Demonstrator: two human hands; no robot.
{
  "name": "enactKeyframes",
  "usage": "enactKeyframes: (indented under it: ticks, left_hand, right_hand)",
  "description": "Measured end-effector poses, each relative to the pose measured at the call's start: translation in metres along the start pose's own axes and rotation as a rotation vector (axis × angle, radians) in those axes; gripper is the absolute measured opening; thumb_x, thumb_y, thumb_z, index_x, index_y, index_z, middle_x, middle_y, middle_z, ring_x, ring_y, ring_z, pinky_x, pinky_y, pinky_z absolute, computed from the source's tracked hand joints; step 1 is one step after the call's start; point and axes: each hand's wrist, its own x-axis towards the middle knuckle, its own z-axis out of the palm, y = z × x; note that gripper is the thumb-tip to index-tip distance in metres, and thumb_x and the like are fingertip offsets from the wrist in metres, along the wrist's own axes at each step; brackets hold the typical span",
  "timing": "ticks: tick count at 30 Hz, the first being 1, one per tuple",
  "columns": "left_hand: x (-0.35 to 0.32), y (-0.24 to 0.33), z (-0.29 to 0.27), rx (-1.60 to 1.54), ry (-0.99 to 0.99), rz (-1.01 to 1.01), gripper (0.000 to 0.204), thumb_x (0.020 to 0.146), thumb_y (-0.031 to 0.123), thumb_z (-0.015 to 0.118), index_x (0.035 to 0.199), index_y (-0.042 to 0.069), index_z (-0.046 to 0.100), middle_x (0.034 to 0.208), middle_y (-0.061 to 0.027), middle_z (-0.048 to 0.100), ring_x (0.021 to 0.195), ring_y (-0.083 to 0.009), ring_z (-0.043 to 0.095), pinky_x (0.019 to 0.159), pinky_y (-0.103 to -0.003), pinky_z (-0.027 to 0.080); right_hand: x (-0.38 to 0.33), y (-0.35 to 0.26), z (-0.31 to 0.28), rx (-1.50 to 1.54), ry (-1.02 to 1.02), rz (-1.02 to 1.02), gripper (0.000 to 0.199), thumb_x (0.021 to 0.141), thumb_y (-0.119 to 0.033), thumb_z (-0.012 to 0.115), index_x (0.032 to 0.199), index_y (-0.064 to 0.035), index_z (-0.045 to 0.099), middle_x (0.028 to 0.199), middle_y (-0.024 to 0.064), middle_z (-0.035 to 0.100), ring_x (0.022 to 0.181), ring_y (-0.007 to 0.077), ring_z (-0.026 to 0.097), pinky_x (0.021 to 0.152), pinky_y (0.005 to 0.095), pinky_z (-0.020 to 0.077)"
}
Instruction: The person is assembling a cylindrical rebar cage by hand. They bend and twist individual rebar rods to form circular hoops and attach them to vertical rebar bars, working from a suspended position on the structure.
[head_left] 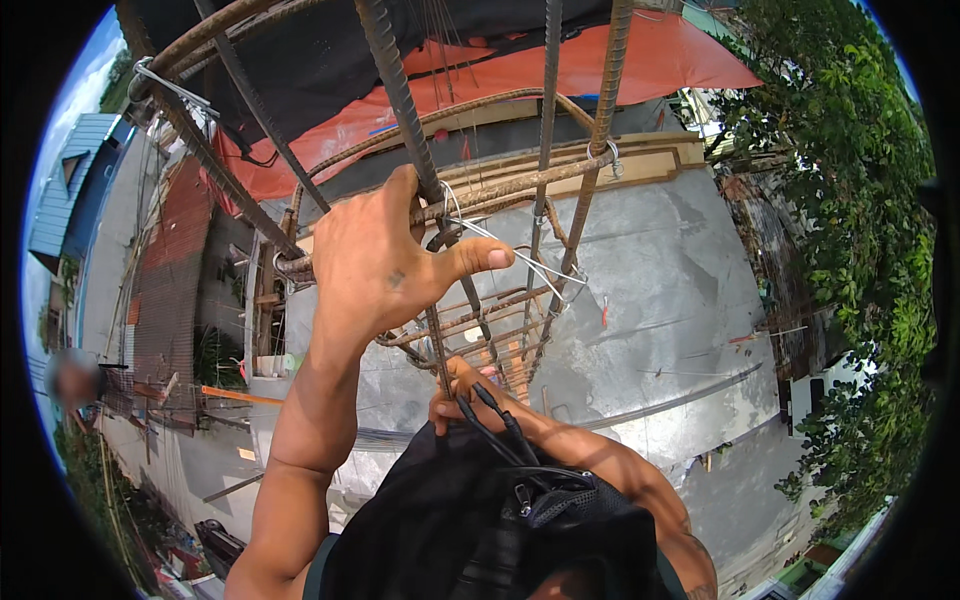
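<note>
A cage of rusty ribbed rebar (pixel 402 95) rises in front of me, its upright bars joined by crosswise ties. My left hand (pixel 370 255) is curled over a horizontal rebar tie (pixel 520 183) beside an upright bar. Its thumb sticks out to the right, over loose ends of silvery tie wire (pixel 535 265); the other fingertips are hidden behind the bar. Lower down, close to my body, my right hand (pixel 458 388) is closed round a thin dark steel rod (pixel 437 345). Black cords partly cover that hand.
More wire ties (pixel 613 155) bind the cage's corners. Far below spreads a grey concrete slab (pixel 670 270). Red sheeting (pixel 660 65) lies beyond the bars, rusty corrugated roofing (pixel 170 270) to the left, leafy trees (pixel 870 170) to the right. Another person (pixel 75 385) is at far left.
</note>
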Motion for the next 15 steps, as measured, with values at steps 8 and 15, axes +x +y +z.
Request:
enactKeyframes:
  ticks: [8, 15]
  left_hand:
    - [0.007, -0.034, -0.022, -0.219, -0.141, 0.054, 0.084, 0.062, 0.072, 0.068, 0.099, -0.004, 0.06, 0.069, -0.0132, 0.061, 0.067, -0.0268, 0.063, 0.062, -0.038, 0.048]
    - [0.006, -0.045, -0.028, -0.21, -0.181, 0.159, 0.094, 0.055, 0.07, 0.073, 0.109, -0.005, 0.055, 0.068, -0.0124, 0.06, 0.069, -0.0272, 0.063, 0.062, -0.037, 0.048]
  right_hand:
    - [-0.053, -0.124, -0.085, -0.94, 0.524, 0.376, 0.027, 0.081, -0.023, 0.071, 0.08, 0.0022, 0.062, 0.059, 0.0126, 0.055, 0.051, 0.0209, 0.047, 0.054, 0.0352, 0.0413]
    - [-0.109, -0.199, -0.026, -0.694, 0.768, 0.308, 0.021, 0.076, -0.008, 0.072, 0.087, 0.0025, 0.058, 0.066, 0.0045, 0.053, 0.057, 0.0146, 0.045, 0.055, 0.0294, 0.0389]
